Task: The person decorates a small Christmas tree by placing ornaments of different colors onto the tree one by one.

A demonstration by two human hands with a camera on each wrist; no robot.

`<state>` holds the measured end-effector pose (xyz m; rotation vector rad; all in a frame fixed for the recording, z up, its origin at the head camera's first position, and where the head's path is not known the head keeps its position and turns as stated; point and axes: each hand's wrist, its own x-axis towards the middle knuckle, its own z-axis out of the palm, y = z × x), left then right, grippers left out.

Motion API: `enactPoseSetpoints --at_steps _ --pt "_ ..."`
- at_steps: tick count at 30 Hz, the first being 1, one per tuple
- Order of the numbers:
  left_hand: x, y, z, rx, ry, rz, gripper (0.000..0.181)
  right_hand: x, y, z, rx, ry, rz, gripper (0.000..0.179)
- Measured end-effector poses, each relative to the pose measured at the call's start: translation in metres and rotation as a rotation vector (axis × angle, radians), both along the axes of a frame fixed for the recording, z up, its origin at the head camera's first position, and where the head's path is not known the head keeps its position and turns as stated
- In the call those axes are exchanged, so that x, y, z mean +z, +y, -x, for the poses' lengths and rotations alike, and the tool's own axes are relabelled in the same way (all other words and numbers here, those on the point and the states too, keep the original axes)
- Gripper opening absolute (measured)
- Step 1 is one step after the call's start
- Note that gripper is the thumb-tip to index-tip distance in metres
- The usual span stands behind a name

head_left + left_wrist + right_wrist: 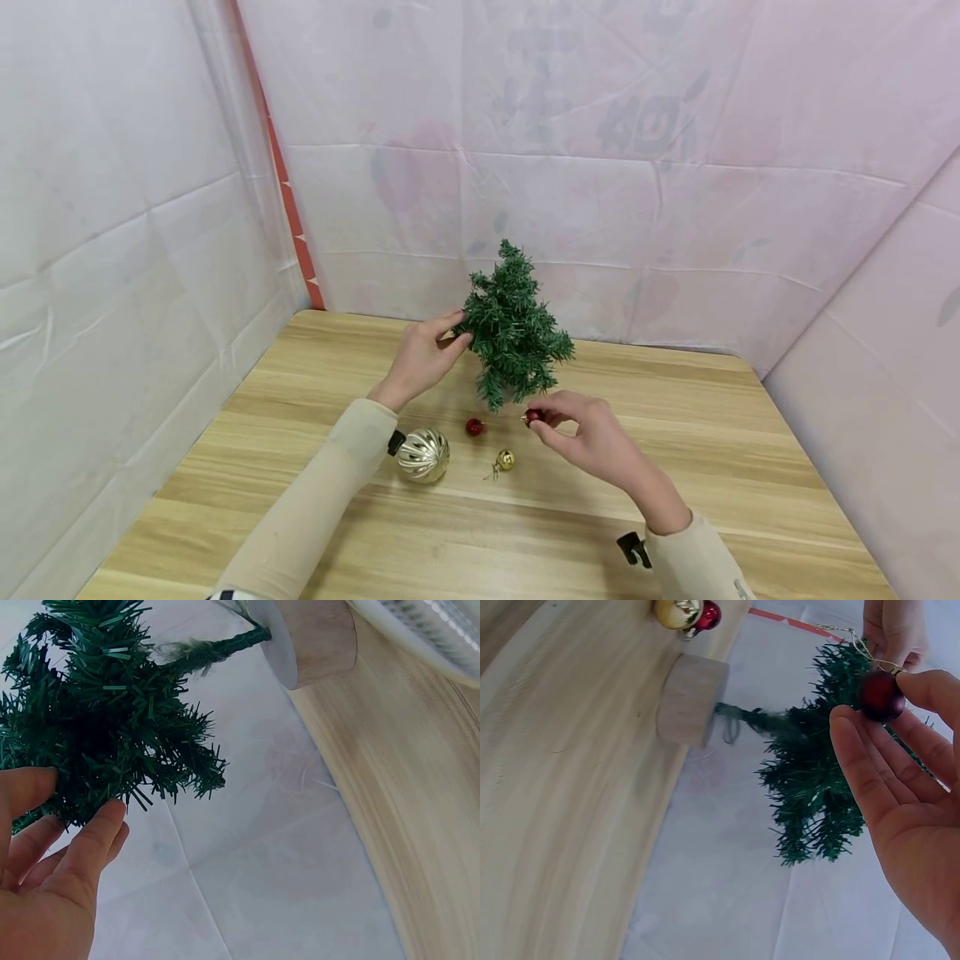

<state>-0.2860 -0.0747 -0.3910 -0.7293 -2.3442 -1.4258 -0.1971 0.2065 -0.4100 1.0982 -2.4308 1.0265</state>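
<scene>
A small green Christmas tree [513,329] stands on a round wooden base [694,697]. My left hand [423,358] reaches its left side, thumb and fingers holding a branch tip between them. In front and to the right of the tree, my right hand [588,429] pinches a small dark red bauble [881,696] between thumb and fingertips. A gold string loop [851,641] trails from the bauble's top. Another red bauble [474,427] lies on the table before the tree, and a small gold bauble [506,459] with a string lies nearer me.
A large ribbed champagne-gold ball [423,456] sits on the wooden table [465,533], close beside my left wrist. Pale cloth sheets [585,208] hang behind the table and on both sides. A red strip [288,200] runs down the back left corner.
</scene>
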Motion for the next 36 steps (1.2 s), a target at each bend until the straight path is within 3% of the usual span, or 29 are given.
enactPoseSetpoints --at_steps 10,14,23,27,36 --pt "-0.001 -0.006 -0.005 -0.038 -0.002 -0.034 0.041 0.014 -0.008 0.0 0.0 0.015 0.014 0.019" --pt "-0.003 -0.009 -0.008 -0.015 -0.003 -0.045 0.041 0.019 -0.01 -0.001 -0.014 0.031 0.017 0.02" --pt "0.012 -0.008 -0.027 0.058 0.183 -0.096 0.028 0.029 -0.013 -0.002 -0.027 0.055 0.023 0.02" --pt "0.018 -0.004 -0.037 0.017 0.216 -0.083 0.023 0.034 -0.014 -0.003 -0.028 0.054 0.033 0.021" --pt "0.028 0.006 -0.052 -0.159 0.187 -0.041 0.019 0.042 -0.016 -0.003 -0.032 0.045 0.043 0.023"
